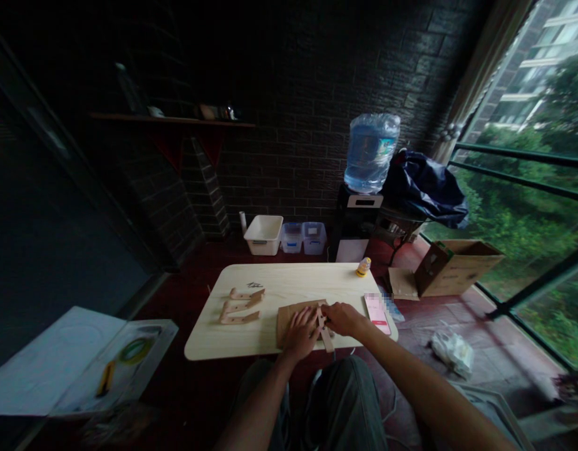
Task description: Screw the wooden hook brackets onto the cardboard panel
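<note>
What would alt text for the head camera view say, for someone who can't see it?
A person's left hand lies on a cardboard piece on a pale table, while the right hand touches a wooden piece. More wooden pieces sit to the left; behind the table stand plastic bins and a water dispenser.

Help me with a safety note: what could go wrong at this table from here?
The wooden piece at the right hand reaches the front edge of the table, so it might tip or slide if pressed there. The left hand rests on the cardboard close by, so a slip could catch its fingers. Small dark pieces lie loose and might scatter if bumped.
</note>
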### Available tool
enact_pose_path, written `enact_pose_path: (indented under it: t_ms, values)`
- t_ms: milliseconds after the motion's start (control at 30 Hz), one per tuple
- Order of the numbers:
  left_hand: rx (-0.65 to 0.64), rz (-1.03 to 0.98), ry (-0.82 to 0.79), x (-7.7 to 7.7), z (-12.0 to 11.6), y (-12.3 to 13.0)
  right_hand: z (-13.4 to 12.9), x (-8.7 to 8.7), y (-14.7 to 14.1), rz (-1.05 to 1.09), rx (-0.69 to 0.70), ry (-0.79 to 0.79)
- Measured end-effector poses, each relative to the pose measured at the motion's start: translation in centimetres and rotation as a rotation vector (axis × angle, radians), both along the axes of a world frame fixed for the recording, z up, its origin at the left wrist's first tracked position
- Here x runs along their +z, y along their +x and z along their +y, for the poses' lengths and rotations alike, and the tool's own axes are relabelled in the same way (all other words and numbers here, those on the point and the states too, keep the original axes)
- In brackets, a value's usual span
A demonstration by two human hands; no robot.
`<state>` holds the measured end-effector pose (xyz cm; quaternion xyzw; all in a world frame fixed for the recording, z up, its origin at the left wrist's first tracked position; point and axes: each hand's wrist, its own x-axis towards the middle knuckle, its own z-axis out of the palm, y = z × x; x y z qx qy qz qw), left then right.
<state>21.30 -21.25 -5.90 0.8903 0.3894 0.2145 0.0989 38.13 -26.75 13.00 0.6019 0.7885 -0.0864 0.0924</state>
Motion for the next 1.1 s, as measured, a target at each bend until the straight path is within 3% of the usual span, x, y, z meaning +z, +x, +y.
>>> enact_pose_path:
  t_ms: [1100]
  values:
    - [0.007,0.013,0.043,0.7,-0.9,-0.2,0.4,-2.0,-0.1,0.047,-0.047,0.000]
